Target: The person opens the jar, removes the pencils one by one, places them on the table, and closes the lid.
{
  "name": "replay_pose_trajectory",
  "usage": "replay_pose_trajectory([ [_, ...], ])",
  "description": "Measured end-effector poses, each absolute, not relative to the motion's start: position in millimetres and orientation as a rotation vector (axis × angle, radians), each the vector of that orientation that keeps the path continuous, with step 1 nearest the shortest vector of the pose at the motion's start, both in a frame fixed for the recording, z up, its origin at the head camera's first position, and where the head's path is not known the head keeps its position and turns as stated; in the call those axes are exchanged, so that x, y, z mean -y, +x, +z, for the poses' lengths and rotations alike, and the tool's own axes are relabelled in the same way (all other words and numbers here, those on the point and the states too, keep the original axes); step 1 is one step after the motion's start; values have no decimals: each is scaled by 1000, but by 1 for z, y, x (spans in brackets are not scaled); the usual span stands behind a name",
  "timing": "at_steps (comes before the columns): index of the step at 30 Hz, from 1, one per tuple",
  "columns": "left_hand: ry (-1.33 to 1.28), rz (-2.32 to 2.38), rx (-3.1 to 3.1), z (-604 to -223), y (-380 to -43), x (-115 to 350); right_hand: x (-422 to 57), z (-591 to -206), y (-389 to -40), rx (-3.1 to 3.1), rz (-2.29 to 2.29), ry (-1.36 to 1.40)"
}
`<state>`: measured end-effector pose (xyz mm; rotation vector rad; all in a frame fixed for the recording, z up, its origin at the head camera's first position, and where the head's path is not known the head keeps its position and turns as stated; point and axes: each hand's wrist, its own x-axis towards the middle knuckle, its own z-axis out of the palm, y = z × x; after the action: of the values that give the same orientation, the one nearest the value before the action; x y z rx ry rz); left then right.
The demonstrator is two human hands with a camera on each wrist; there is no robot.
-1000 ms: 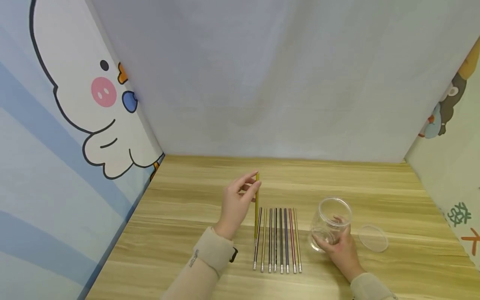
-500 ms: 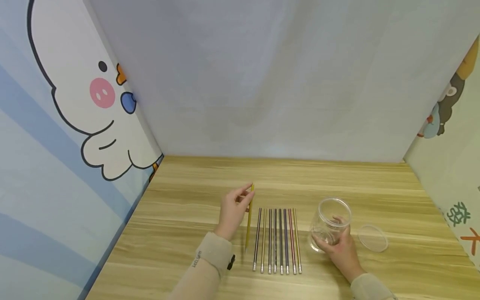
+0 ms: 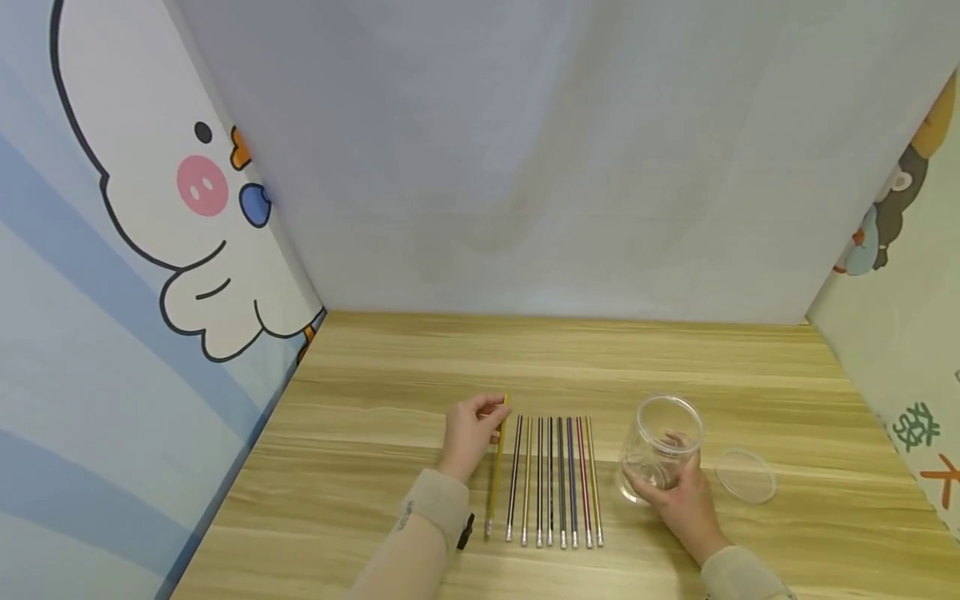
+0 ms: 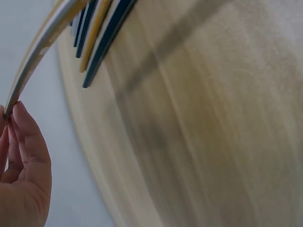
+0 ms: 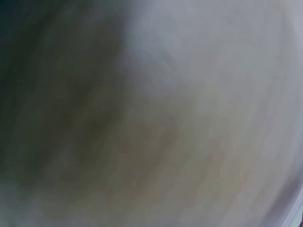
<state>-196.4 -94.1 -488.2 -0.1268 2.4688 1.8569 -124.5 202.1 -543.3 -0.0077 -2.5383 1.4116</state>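
My left hand (image 3: 469,435) pinches a yellow pencil (image 3: 496,483) near its far end, just left of a row of pencils. In the left wrist view, thumb and fingertips meet on the tip of this pencil (image 4: 35,54), which slants up past the camera. Several dark, yellow and red pencils (image 3: 551,483) lie side by side, their silvery ends toward me. My right hand (image 3: 678,496) grips a clear, open-topped jar (image 3: 637,442) low on its side, to the right of the row. The right wrist view is a blur.
A clear round lid (image 3: 746,477) lies flat on the wooden table (image 3: 360,500), right of the jar. Behind the table hangs a pale grey cloth (image 3: 525,167). Walls with printed cartoon figures stand on both sides.
My left hand has moved left and toward me, bringing the yellow pencil from the row's left edge down to a spot beside it. The right hand and jar have stayed in place.
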Motion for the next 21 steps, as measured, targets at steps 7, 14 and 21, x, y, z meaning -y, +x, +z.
replay_pose_trajectory([
  [7,-201,1787,-2471,-504,-202,91,-202,-543,-124,2528,1414,11],
  [14,-256,1729,-2441,-514,-207,90,-202,-543,-125,2539,1431,0],
  [21,-305,1654,-2439,-522,-209,88,-203,-545,-125,2538,1412,6],
])
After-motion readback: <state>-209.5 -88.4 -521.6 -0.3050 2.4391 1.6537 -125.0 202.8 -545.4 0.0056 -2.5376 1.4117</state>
